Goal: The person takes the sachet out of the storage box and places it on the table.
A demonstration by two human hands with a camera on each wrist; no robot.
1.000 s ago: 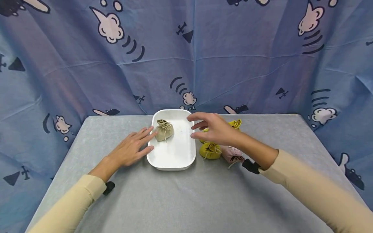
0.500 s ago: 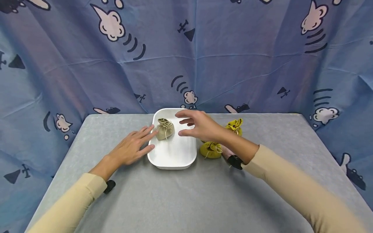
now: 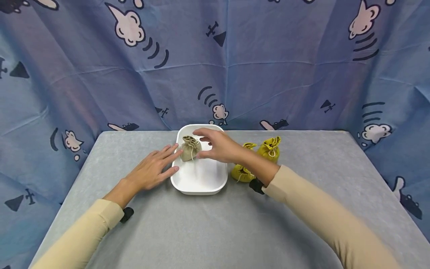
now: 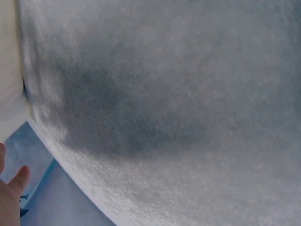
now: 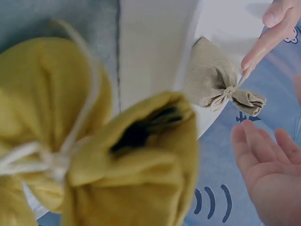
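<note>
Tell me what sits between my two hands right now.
The beige drawstring pouch in the white tray sits between the left hand and the right hand, seen in the head view.

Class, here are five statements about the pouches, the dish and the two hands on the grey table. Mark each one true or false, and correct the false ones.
1. The beige pouch lies inside the white dish. True.
2. The right hand grips a yellow pouch. False: it hovers with fingers spread over the dish, beside the beige pouch, holding nothing.
3. The left hand lies flat on the table at the dish's left edge. True.
4. The yellow pouches sit to the left of the dish. False: they sit to its right, on the table.
5. The beige pouch is tied shut with a string. True.
</note>
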